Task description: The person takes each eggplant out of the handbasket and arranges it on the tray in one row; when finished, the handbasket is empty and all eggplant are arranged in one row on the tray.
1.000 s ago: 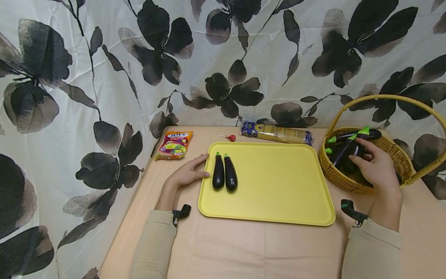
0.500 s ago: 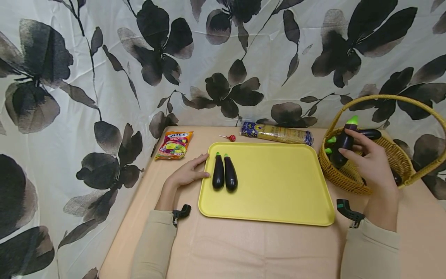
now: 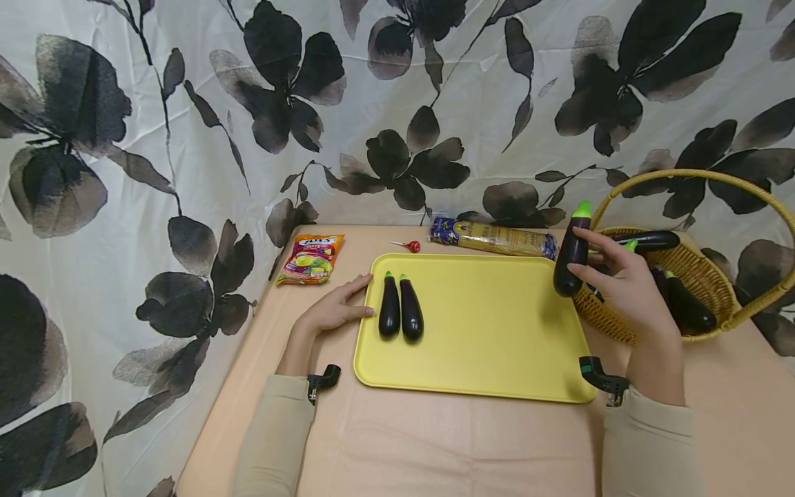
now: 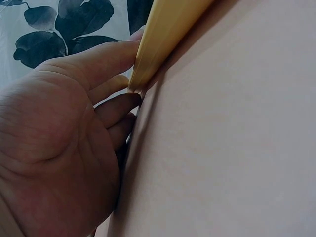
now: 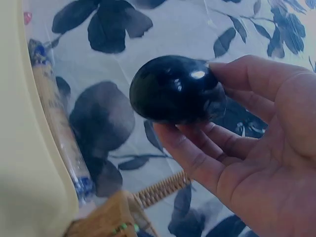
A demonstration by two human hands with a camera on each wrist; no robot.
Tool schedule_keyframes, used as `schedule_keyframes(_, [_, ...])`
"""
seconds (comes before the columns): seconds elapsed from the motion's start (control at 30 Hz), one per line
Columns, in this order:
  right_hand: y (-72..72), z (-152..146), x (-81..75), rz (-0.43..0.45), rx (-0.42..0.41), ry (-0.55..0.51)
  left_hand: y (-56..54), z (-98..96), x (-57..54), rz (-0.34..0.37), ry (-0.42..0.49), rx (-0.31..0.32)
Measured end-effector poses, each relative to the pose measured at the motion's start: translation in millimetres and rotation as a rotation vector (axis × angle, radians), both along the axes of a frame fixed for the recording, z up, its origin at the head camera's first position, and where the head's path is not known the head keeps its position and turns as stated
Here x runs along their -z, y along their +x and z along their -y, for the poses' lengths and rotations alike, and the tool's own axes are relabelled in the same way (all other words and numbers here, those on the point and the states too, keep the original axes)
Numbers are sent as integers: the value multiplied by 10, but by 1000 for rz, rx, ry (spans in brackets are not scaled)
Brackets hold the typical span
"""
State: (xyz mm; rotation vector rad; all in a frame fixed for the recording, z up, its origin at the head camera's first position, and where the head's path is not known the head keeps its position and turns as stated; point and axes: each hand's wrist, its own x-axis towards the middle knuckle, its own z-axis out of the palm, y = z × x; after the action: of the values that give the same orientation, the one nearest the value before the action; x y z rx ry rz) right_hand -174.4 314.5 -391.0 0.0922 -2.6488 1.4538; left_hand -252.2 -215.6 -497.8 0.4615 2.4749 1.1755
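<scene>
My right hand (image 3: pixel 624 290) holds a dark purple eggplant (image 3: pixel 570 255) with a bright green cap between thumb and fingers, above the right edge of the yellow tray (image 3: pixel 484 324). In the right wrist view the rounded end of this eggplant (image 5: pixel 173 91) faces the camera. Two more eggplants (image 3: pixel 389 307) lie side by side at the tray's left. My left hand (image 3: pixel 332 307) rests against the tray's left edge. In the left wrist view its thumb lies over the tray rim (image 4: pixel 158 44), with relaxed fingers at the edge. Several eggplants (image 3: pixel 688 304) lie in the wicker basket (image 3: pixel 714 276).
The basket's tall arched handle (image 3: pixel 689 172) rises at the right. Behind the tray lie a pasta pack (image 3: pixel 497 238), a red lollipop (image 3: pixel 411 245) and an orange candy bag (image 3: pixel 310 259). A floral curtain (image 3: pixel 397 103) hangs behind the table.
The right hand has lifted an eggplant out of the basket and carried it left to the tray's right edge. The left hand and the two eggplants on the tray have stayed put.
</scene>
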Motion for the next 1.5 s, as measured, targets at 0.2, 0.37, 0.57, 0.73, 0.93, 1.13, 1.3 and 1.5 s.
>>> schedule_keyframes(0.2, [-47,181,19,-23,-76,-54,-3,2,4,7,8,-3])
schedule_keyframes(0.37, [-84,354,40,-7,-133,-107,-1,4,1,8,8,-4])
schedule_keyframes(0.57, [-139,604,77,23,-208,-202,3,-3,-8,3,18,4])
schedule_keyframes(0.73, [-207,814,142,38,-269,-277,-4,-5,-8,-1,15,0])
schedule_keyframes(0.93, [-256,1038,246,92,-308,-300,-8,-5,-4,-1,8,-2])
schedule_keyframes(1.13, [-301,1215,396,151,-366,-308,-13,1,17,-2,16,-1])
schedule_keyframes(1.3, [-340,1350,550,225,-435,-364,-6,9,19,-10,40,7])
schedule_keyframes(1.5, [-341,1484,635,242,-470,-301,-1,9,12,-11,32,4])
